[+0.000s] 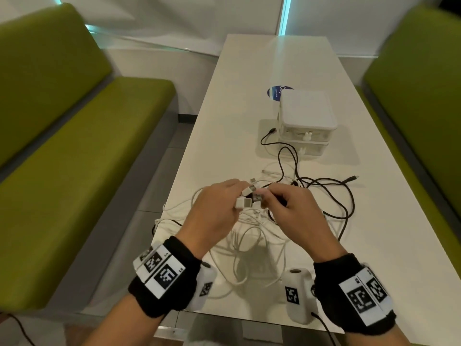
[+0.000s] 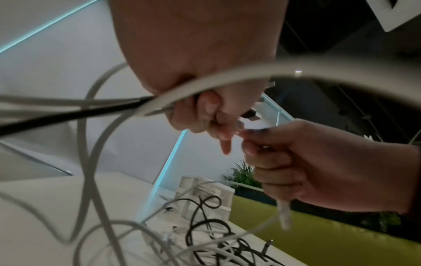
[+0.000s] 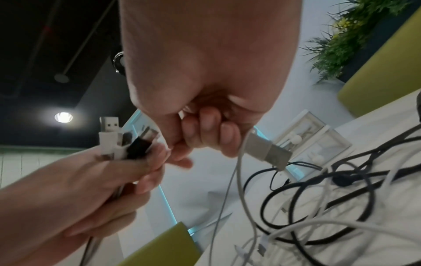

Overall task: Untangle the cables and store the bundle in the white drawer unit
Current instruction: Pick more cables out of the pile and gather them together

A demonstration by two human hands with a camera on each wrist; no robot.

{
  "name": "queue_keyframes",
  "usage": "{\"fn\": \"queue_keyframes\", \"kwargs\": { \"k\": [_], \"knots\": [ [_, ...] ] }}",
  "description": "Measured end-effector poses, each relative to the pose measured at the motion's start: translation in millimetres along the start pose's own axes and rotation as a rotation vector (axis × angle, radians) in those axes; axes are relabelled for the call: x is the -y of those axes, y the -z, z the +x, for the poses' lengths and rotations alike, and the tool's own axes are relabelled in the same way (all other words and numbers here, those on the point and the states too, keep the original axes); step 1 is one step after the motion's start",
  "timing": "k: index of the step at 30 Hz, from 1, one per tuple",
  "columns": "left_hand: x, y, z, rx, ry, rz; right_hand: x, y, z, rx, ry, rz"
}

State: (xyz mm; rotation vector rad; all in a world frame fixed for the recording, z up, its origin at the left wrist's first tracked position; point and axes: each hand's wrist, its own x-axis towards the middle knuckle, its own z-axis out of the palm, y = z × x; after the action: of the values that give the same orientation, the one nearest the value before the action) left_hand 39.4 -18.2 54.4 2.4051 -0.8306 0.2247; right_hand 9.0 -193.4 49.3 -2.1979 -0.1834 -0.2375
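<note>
- Here, my left hand [image 1: 214,208] holds a small cluster of cable plugs [image 3: 124,142], white and black USB ends gathered side by side, with my fingers [image 3: 145,172] curled round the cords just below them.
- The plugs point up and away from my palm, towards the far end of the long white table [image 1: 249,71]; their cords trail down through my fist and off to the near edge.
- My right hand [image 1: 291,208] sits just beside the left, fingertips touching; its fingers [image 3: 205,129] are curled in, and a grey-white USB plug [image 3: 268,153] juts out past them, its cord hanging down into the heap. I cannot tell exactly which fingers clamp it.
- That plug's long axis runs across, pointing away from the cluster in my left hand, so I judge it must be turned and brought leftward to line up with the others. The right hand is the nearer one for that.
- The tangle of thin white and black cables [image 1: 311,196] lies on the table below and to the right of both hands, loops crossing each other, some white loops reaching the near edge.
- The small white two-drawer plastic unit [image 1: 308,121] stands farther up the table, towards its right edge, well apart from my hands. Both drawers look closed, and one black cable end lies just beside its left side.
- Most of the untangling looks still to do.
</note>
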Motion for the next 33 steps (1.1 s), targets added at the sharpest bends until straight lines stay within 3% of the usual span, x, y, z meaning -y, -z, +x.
{"fn": "queue_keyframes", "kwargs": {
  "k": [5, 14, 18, 21, 24, 29, 33],
  "knots": [
    [2, 10, -2, -0.028, 0.012, 0.068, -1, -7, -3, 0.077, 0.012, 0.002],
    [-1, 12, -6, -0.214, 0.044, -0.107, 10, -4, 4, 0.08, 0.105, -0.062],
    [1, 27, -3, -0.336, 0.17, -0.278, -7, 3, -3, 0.053, 0.074, -0.149],
    [1, 29, -2, -0.236, 0.217, -0.238, -15, 5, -10, -0.017, -0.04, -0.003],
    [5, 24, -4, -0.21, 0.245, -0.195, -9, 3, -12, 0.025, -0.067, 0.065],
    [9, 24, -9, -0.211, 0.098, -0.288, 4, -6, -6, 0.056, -0.048, 0.052],
    [16, 26, -10, -0.052, 0.011, -0.03, 18, -17, 5, 0.092, 0.063, 0.032]
  ]
}}
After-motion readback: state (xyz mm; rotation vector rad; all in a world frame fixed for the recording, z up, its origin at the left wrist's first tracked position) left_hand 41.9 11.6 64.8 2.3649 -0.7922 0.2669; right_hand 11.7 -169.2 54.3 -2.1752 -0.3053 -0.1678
